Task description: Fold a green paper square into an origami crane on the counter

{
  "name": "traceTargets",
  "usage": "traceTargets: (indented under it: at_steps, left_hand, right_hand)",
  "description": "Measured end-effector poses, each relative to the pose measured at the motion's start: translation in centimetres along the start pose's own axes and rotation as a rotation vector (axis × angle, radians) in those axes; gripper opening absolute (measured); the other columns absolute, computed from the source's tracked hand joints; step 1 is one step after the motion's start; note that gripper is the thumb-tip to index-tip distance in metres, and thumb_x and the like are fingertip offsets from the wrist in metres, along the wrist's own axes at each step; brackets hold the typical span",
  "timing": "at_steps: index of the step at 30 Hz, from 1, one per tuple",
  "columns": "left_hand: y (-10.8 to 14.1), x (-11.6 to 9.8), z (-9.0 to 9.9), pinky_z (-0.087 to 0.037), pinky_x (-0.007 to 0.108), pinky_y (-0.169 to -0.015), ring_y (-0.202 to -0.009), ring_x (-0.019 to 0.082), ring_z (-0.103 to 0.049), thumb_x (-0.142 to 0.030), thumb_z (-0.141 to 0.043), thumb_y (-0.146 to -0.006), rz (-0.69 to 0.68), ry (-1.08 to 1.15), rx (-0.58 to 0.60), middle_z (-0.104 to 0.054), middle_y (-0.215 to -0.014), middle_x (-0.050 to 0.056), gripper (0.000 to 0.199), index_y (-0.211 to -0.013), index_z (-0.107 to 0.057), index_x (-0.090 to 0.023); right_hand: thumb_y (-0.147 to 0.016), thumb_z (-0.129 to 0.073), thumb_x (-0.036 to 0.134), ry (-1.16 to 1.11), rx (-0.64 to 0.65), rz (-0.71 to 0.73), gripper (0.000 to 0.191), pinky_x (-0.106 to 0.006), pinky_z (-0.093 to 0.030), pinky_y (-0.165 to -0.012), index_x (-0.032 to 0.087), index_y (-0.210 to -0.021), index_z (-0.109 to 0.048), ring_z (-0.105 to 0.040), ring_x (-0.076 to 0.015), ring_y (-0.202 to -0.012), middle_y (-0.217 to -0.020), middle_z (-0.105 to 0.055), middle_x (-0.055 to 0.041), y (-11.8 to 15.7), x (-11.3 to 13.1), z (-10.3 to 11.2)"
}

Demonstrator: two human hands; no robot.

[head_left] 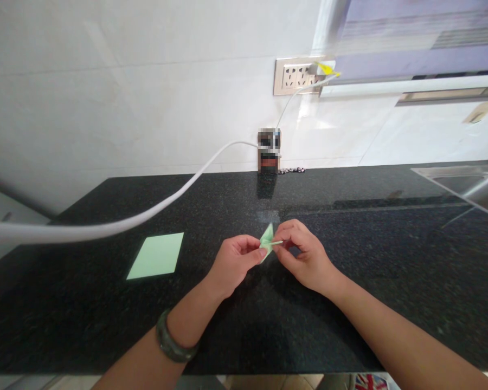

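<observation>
Pale green in the head view: a small folded paper point(267, 242) over the middle of the counter point(228, 330), pinched between thumb and fingers of the left hand point(233, 262). On its other side, the right hand point(307, 257), thumb and fingertips drawn together, apparently pinching a thin spike of the same paper, exact contact partly hidden. Possible trouble from here: a bent or torn spike, from too hard a squeeze or an uneven pull between both hands; perhaps a loosened fold, from a slack left thumb.

Thin, light paper, sharply pointed at the top, with a narrow strip jutting right. Beneath, polished black stone, finely speckled, glossy. Well to the left, a flat, four-sided green sheet point(158, 255). Around the left wrist, a thick, smooth, dark bracelet point(174, 338). Behind, a white cord point(146, 218), rounded and curved, against a pale tiled wall point(166, 103).
</observation>
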State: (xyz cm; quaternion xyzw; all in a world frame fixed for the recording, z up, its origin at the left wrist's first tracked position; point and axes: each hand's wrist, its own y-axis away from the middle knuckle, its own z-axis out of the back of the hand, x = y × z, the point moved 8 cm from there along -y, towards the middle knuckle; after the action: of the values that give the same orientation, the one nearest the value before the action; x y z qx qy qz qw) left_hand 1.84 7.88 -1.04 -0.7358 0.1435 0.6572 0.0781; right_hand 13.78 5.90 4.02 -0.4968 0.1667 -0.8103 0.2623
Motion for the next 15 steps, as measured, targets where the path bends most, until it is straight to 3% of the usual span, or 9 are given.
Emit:
traceTargets:
  at_steps: [5, 9, 15]
  left_hand:
    - [0.2, 0.1, -0.5, -0.04, 0.022, -0.058, -0.056, 0.008, -0.053, -0.021, -0.067, -0.066, -0.017, 0.116, 0.028, -0.059, -0.06, -0.001, 0.017, -0.074, -0.053, -0.013]
    - [0.3, -0.5, -1.0, -0.041, 0.022, -0.057, -0.058, 0.01, -0.056, -0.016, -0.064, -0.068, -0.092, 0.206, 0.08, -0.063, -0.067, -0.003, 0.03, -0.087, -0.042, -0.021]
    - [0.4, -1.2, -0.4, -0.046, 0.026, -0.068, -0.07, 0.013, -0.059, -0.017, -0.061, -0.071, -0.238, -0.038, 0.02, -0.062, -0.075, 0.002, 0.017, -0.085, -0.053, -0.017]
  right_hand:
    - [-0.075, -0.054, 0.012, -0.057, 0.01, -0.007, 0.017, -0.027, -0.045, -0.062, 0.022, -0.088, -0.058, -0.051, -0.0144, -0.077, -0.089, -0.049, -0.0047, 0.1, -0.2, -0.2]
    - [-0.076, -0.053, 0.012, -0.061, 0.029, 0.032, 0.017, -0.028, -0.044, -0.064, 0.024, -0.086, -0.061, -0.051, -0.014, -0.076, -0.084, -0.05, -0.0032, 0.0, -0.1, -0.1]
    - [-0.078, -0.051, 0.01, -0.042, 0.022, 0.048, 0.018, -0.029, -0.044, -0.068, 0.023, -0.086, -0.061, -0.052, -0.0141, -0.077, -0.083, -0.052, -0.0033, 0.0, -0.3, 0.0]
